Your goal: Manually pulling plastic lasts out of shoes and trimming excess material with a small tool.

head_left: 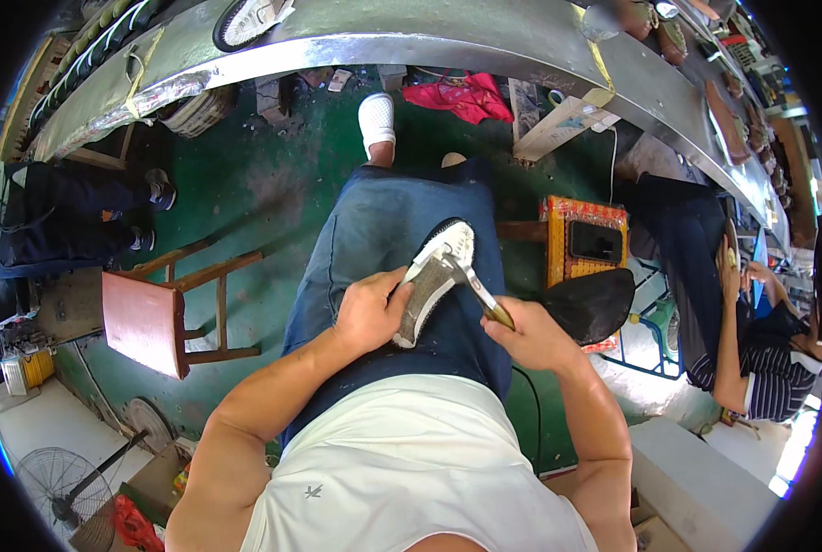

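Note:
On my lap lies a shoe upper (427,294) with its underside turned up. It has a white, pleated toe end, a grey-brown middle and a dark stitched edge. My left hand (371,310) is closed around its side near the heel end. My right hand (528,333) grips the handle of a hammer (481,294), whose metal head rests on or just over the white toe part; contact cannot be made out. The handle looks silvery toward the head and yellow-brown at the grip.
A metal-edged workbench (383,55) runs across the front, bearing another white shoe piece (245,23). At left stands a stool (144,322); at right, a phone (595,241) lies on an orange-topped stand. Another person (751,368) sits at far right; someone's legs (80,212) show at left.

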A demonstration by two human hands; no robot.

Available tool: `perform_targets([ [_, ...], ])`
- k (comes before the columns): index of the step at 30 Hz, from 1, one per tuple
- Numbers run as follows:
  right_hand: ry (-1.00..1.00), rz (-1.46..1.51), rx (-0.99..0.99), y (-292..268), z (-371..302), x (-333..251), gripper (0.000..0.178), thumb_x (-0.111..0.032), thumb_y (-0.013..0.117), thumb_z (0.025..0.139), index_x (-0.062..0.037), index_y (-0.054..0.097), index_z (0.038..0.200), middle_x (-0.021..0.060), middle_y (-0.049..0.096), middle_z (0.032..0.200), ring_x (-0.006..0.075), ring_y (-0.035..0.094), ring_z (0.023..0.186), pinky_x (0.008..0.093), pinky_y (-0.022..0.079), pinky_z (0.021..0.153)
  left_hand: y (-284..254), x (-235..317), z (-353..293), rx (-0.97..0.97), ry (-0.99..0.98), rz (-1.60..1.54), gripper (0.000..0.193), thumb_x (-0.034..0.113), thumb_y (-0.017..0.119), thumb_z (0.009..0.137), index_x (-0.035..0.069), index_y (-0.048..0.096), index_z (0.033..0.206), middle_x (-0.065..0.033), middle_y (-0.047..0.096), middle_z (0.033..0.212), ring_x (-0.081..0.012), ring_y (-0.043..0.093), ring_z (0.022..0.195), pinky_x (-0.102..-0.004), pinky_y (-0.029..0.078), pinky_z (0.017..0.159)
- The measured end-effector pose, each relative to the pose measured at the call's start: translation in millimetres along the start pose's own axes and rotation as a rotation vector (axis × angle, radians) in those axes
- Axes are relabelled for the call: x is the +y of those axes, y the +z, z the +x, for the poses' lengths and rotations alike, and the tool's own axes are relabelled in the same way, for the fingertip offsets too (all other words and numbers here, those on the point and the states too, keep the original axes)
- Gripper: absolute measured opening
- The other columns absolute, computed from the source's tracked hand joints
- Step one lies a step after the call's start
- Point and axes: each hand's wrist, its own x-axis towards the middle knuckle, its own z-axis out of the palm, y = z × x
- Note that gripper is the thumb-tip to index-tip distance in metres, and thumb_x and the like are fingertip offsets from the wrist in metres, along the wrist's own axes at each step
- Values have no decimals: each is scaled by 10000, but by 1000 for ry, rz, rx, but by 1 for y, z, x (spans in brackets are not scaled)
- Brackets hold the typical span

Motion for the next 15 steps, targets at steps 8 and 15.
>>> perform_targets([
  [8, 42, 48, -213, 11, 2, -1, 168, -123, 623, 962, -16, 592, 1087, 39, 564, 767, 140, 594, 696, 326, 501, 660, 0, -6, 1, -28, -74, 5, 222, 163, 597, 994, -10, 721, 1058, -237, 707, 874, -362, 726, 780, -381, 555, 687],
  [15, 23, -114, -100, 21, 15, -8, 220, -141, 621, 939, 18, 567, 1081, 235, 636, 929, 406, 637, 877, 467, 504, 800, 5, 1, 1, -78, 67, 42, 157, 119, 603, 968, -5, 697, 984, -233, 665, 792, -401, 688, 743, -437, 537, 640],
])
